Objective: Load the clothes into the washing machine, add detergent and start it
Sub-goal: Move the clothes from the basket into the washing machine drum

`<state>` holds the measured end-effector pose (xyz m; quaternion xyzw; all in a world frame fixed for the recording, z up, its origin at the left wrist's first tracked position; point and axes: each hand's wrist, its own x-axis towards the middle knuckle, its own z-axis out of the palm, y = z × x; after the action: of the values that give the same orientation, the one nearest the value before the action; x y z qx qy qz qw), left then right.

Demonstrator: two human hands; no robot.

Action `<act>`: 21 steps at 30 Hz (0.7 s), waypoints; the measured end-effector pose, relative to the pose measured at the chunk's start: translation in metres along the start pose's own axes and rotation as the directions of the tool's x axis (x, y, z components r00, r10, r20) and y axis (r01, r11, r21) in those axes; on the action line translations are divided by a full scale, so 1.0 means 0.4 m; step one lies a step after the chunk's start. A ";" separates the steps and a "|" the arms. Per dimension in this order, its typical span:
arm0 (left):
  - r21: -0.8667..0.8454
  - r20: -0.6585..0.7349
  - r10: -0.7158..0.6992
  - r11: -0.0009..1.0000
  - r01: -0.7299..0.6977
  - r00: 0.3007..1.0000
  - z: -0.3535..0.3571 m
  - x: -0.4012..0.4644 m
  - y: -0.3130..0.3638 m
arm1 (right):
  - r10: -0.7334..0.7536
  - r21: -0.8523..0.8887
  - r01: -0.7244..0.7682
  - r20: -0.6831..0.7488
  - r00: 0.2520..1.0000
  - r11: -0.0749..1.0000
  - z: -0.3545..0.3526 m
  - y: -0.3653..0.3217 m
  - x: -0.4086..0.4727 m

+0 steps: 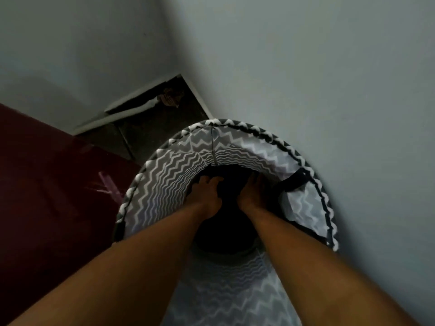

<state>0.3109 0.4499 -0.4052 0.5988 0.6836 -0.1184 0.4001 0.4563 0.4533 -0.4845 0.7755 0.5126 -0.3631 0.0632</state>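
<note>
Seen from above in dim light, 2 bare forearms reach straight down into 1 tall fabric laundry hamper (164, 175) with a grey-and-white zigzag lining, standing in a corner where 2 pale walls (306, 67) meet. The left hand (207, 196) lies palm down at the bottom, its fingers (207, 181) spread and bent onto the dark clothes (226, 222) heaped there; the right hand (250, 192) lies just beside it, its fingers pushed into the same dark mass against the hamper's far side. Whether either hand has actually closed round the cloth cannot be told, since the fingertips sink into shadow. The clothes read only as 1 black patch, with no single garment or count to be made out. 1 dark strap handle (293, 182) hangs inside the rim on the right. The hamper's near edge is cut off by the frame. To the left lies 1 dark red surface (47, 184) with a faint pale mark, and beyond the hamper a patch of dark floor (146, 132) edged by a white skirting board.
</note>
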 end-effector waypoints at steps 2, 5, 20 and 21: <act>-0.001 -0.007 0.017 1.000 -0.017 1.000 0.029 0.045 0.003 | 0.019 0.005 -0.019 0.005 1.000 1.000 0.020 0.021 0.041; 0.002 -0.008 0.007 1.000 -0.007 1.000 0.050 0.082 0.002 | 0.049 0.109 -0.054 0.053 0.997 0.993 0.051 0.037 0.076; -0.200 0.076 -0.084 0.975 0.098 0.994 -0.042 -0.077 0.067 | 0.141 0.749 -0.086 -0.009 0.990 0.657 -0.214 -0.147 -0.142; -0.232 0.051 -0.053 0.971 0.063 0.997 -0.069 -0.102 0.082 | 0.117 0.758 -0.040 -0.048 0.992 0.651 -0.253 -0.168 -0.176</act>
<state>0.3282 0.4464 -0.3485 0.5247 0.7010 -0.0621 0.4790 0.4356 0.4795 -0.3480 0.7688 0.2838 -0.5038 -0.2730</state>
